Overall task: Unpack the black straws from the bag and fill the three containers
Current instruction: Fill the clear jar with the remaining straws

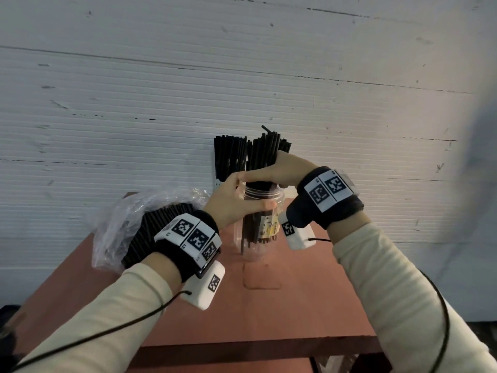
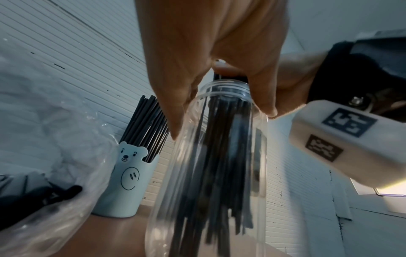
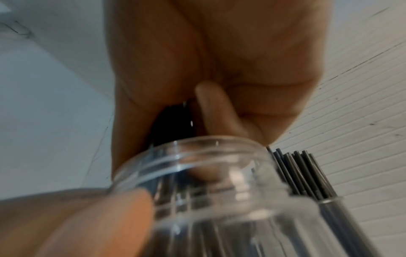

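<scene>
A clear plastic jar (image 1: 258, 227) (image 2: 182, 173) (image 3: 197, 175) stands on the reddish table (image 1: 282, 308). My left hand (image 1: 228, 203) (image 2: 175, 52) grips the jar just under its neck. Directly above the mouth, my right hand (image 1: 279, 170) (image 3: 219, 60) holds a bundle of black straws (image 1: 262, 154), whose lower ends hang inside the jar (image 2: 219, 156). At the left lies a crumpled clear bag (image 1: 115, 224) (image 2: 44, 139) with more black straws (image 1: 150, 227) in it.
Behind the jar, a pale blue bear-face cup (image 2: 127, 173) full of black straws (image 1: 230, 157) stands against the white ribbed wall. To its right is another container (image 3: 336, 217) holding straws (image 1: 285, 145). The table's front edge (image 1: 255, 345) is near me.
</scene>
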